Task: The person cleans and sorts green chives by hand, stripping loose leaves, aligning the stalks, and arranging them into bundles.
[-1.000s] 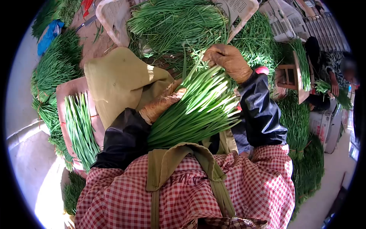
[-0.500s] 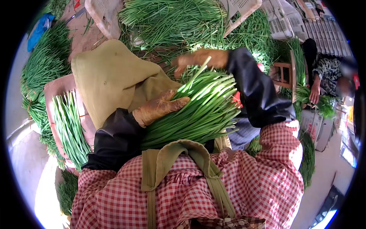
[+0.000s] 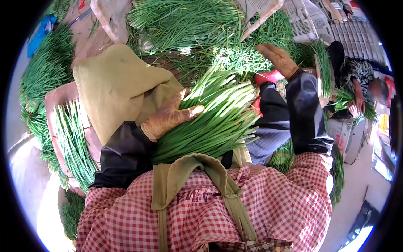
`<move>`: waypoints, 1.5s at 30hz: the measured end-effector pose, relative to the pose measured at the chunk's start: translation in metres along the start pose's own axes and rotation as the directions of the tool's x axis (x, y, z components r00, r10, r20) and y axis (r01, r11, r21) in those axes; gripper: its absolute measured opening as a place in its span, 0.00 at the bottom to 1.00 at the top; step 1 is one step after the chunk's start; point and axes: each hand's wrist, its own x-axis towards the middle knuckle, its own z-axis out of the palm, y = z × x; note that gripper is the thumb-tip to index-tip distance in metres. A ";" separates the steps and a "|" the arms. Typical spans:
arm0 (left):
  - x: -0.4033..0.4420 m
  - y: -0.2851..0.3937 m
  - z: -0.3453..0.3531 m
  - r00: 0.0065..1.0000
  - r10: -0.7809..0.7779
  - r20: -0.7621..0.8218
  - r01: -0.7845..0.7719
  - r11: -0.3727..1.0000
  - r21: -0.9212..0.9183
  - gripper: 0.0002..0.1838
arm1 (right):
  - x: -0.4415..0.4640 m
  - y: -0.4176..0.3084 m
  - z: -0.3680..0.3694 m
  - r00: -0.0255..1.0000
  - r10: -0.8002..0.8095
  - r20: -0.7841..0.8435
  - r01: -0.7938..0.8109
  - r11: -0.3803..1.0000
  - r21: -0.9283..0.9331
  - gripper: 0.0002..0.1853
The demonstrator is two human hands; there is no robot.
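A thick bunch of garlic chives (image 3: 210, 122) lies across my lap, its pale stalk ends toward the upper right. My left hand (image 3: 168, 115), in a stained tan glove, is closed over the near side of the bunch, thumb on top. My right hand (image 3: 279, 59), gloved likewise, is raised off to the right, fingers stretched out and nothing visible in them. It hovers by the loose chives (image 3: 243, 59) on the ground, above a red shoe (image 3: 268, 77). A tan apron (image 3: 121, 80) covers my knee.
A large heap of chives (image 3: 184, 25) lies ahead between white plastic crates (image 3: 110, 21). Tied bundles (image 3: 46, 71) are stacked at the left, beside a reddish board (image 3: 63, 92) bearing another bunch (image 3: 75, 140). At the right, a co-worker's hands (image 3: 357, 101) hold greens.
My right hand has swung from above the bunch out to the right, away from it. My left hand stays on the chives. The co-worker's hands have come together on the greens.
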 end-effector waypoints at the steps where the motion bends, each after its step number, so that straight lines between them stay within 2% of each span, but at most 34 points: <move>1: 0.002 -0.008 -0.001 1.000 0.019 0.007 -0.019 0.999 -0.050 0.38 | -0.009 -0.054 0.016 0.973 0.147 0.175 -0.175 0.972 0.155 0.23; 2: 0.001 0.000 0.000 1.000 0.021 0.009 -0.021 0.999 -0.046 0.38 | -0.011 -0.075 0.037 0.973 0.007 0.231 -0.059 0.974 0.218 0.23; 3: -0.002 0.016 0.001 0.999 0.019 0.030 -0.017 0.998 -0.059 0.39 | -0.007 -0.083 0.048 0.947 -0.093 0.307 0.038 0.983 0.180 0.21; 5: -0.005 0.018 0.000 0.999 0.011 0.043 -0.008 0.998 -0.066 0.39 | -0.003 -0.094 0.066 0.945 -0.062 0.322 0.017 0.990 0.141 0.15; 7: -0.005 0.005 -0.001 0.989 0.018 -0.150 0.026 0.959 0.284 0.37 | 0.002 -0.091 0.076 0.961 -0.033 0.276 -0.019 0.983 0.184 0.09; 8: -0.005 0.005 -0.001 0.988 0.018 -0.152 0.026 0.958 0.286 0.37 | 0.003 -0.092 0.077 0.961 -0.036 0.275 -0.016 0.983 0.186 0.09; 10: -0.007 0.012 0.000 0.993 -0.059 -0.106 0.057 0.998 -0.023 0.35 | 0.008 -0.093 0.078 0.955 -0.081 0.287 0.016 0.975 0.223 0.10; 11: -0.004 0.002 -0.002 0.992 -0.060 -0.107 0.058 0.998 -0.024 0.35 | 0.012 -0.091 0.077 0.949 -0.141 0.283 0.093 0.980 0.177 0.09; 13: 0.005 -0.016 -0.008 0.997 0.049 -0.064 -0.052 0.997 -0.055 0.31 | 0.016 -0.094 0.077 0.953 -0.152 0.262 0.102 0.976 0.192 0.10; 16: 0.005 -0.003 -0.010 0.999 0.017 0.045 -0.012 0.994 -0.104 0.28 | 0.028 -0.101 0.074 0.948 -0.171 0.270 0.122 0.974 0.191 0.11; 17: 0.005 -0.004 -0.010 0.999 0.017 0.044 -0.012 0.995 -0.103 0.28 | 0.031 -0.106 0.073 0.942 -0.130 0.309 0.099 0.988 0.115 0.13; 18: 0.004 -0.008 -0.009 0.999 0.039 -0.033 -0.040 0.999 -0.023 0.26 | 0.034 -0.108 0.072 0.935 -0.087 0.345 0.079 0.996 0.037 0.14; 20: 0.005 -0.012 -0.007 0.991 0.067 -0.116 -0.060 0.997 0.058 0.24 | 0.034 -0.108 0.076 0.940 -0.095 0.326 0.077 0.995 0.067 0.17; 22: 0.006 -0.013 -0.002 0.951 0.206 -0.229 -0.210 0.978 0.008 0.23 | 0.030 -0.113 0.076 0.966 -0.059 0.252 0.139 0.940 -0.311 0.18; 23: 0.006 -0.011 -0.003 0.951 0.205 -0.230 -0.209 0.978 0.006 0.23 | 0.027 -0.109 0.076 0.976 -0.079 0.201 0.137 0.945 -0.295 0.18; 24: 0.006 -0.006 -0.005 0.978 0.107 -0.178 -0.105 0.994 0.019 0.23 | 0.027 -0.097 0.075 0.976 -0.077 0.202 0.136 0.946 -0.295 0.18; 25: 0.006 -0.003 -0.006 0.992 0.008 -0.125 -0.003 0.999 0.038 0.23 | 0.029 -0.079 0.073 0.988 -0.140 0.061 0.152 0.919 -0.364 0.18; 26: 0.006 -0.001 -0.007 0.992 0.008 -0.124 -0.004 0.999 0.038 0.23 | 0.030 -0.068 0.065 0.975 -0.209 -0.077 0.156 0.888 -0.433 0.19; 28: 0.007 -0.001 -0.010 0.991 -0.093 -0.098 0.101 0.992 0.081 0.24 | 0.035 -0.052 0.026 0.980 0.042 -0.193 -0.149 0.800 -0.581 0.22; 29: 0.008 -0.005 -0.010 0.991 -0.091 -0.099 0.099 0.992 0.080 0.24 | 0.042 -0.017 -0.003 0.954 0.092 -0.287 -0.275 0.655 -0.704 0.20; 30: 0.009 -0.011 -0.009 0.990 -0.001 -0.140 0.011 0.998 0.066 0.24 | 0.047 0.011 -0.025 0.915 0.118 -0.385 -0.392 0.478 -0.786 0.19; 31: 0.009 -0.015 -0.008 0.980 0.086 -0.180 -0.077 0.995 0.055 0.24 | 0.037 0.001 -0.036 0.854 0.225 -0.468 -0.519 0.311 -0.796 0.18; 32: 0.009 -0.017 -0.008 0.979 0.091 -0.180 -0.082 0.995 0.054 0.24 | 0.027 -0.010 -0.044 0.769 0.309 -0.559 -0.616 0.125 -0.778 0.18; 34: 0.009 -0.020 -0.009 0.964 0.169 -0.205 -0.127 0.971 0.203 0.24 | 0.027 -0.010 -0.041 0.849 0.228 -0.476 -0.527 0.323 -0.786 0.18; 35: 0.007 -0.020 -0.007 0.964 0.165 -0.208 -0.123 0.972 0.198 0.24 | 0.024 -0.011 -0.033 0.948 0.104 -0.302 -0.305 0.581 -0.755 0.22; 36: 0.007 -0.019 -0.005 0.950 0.207 -0.233 -0.158 0.964 0.213 0.24 | 0.025 -0.023 -0.015 0.981 0.050 -0.186 -0.145 0.827 -0.544 0.25; 37: 0.007 -0.018 -0.003 0.934 0.249 -0.254 -0.192 0.954 0.229 0.25 | 0.029 -0.033 0.001 0.999 0.015 0.042 -0.009 0.992 -0.127 0.21; 38: 0.007 -0.021 -0.003 0.936 0.248 -0.250 -0.192 0.954 0.228 0.25 | 0.031 -0.052 0.017 0.960 -0.171 0.220 0.176 0.984 -0.003 0.21; 39: 0.008 -0.027 -0.004 0.914 0.333 -0.231 -0.244 0.906 0.345 0.25 | 0.030 -0.079 0.036 0.937 -0.054 0.346 0.034 0.997 0.065 0.22; 40: 0.007 -0.025 -0.004 0.902 0.374 -0.218 -0.266 0.876 0.402 0.25 | 0.026 -0.109 0.050 0.882 -0.069 0.467 -0.017 0.984 0.177 0.23; 41: 0.005 -0.022 -0.004 0.887 0.413 -0.205 -0.286 0.842 0.458 0.25 | 0.033 -0.112 0.059 0.830 -0.063 0.554 -0.007 0.992 0.123 0.23; 42: 0.002 -0.012 -0.004 0.926 0.307 -0.221 -0.215 0.907 0.362 0.25 | 0.040 -0.111 0.067 0.769 -0.053 0.638 0.010 0.997 0.071 0.24; 43: 0.000 -0.008 -0.004 0.941 0.254 -0.225 -0.177 0.934 0.312 0.25 | 0.042 -0.109 0.073 0.766 -0.057 0.640 0.013 0.997 0.073 0.24; 45: -0.005 -0.003 -0.004 0.955 0.182 -0.235 -0.126 0.964 0.236 0.24 | 0.047 -0.103 0.082 0.700 -0.147 0.699 -0.067 0.961 0.269 0.25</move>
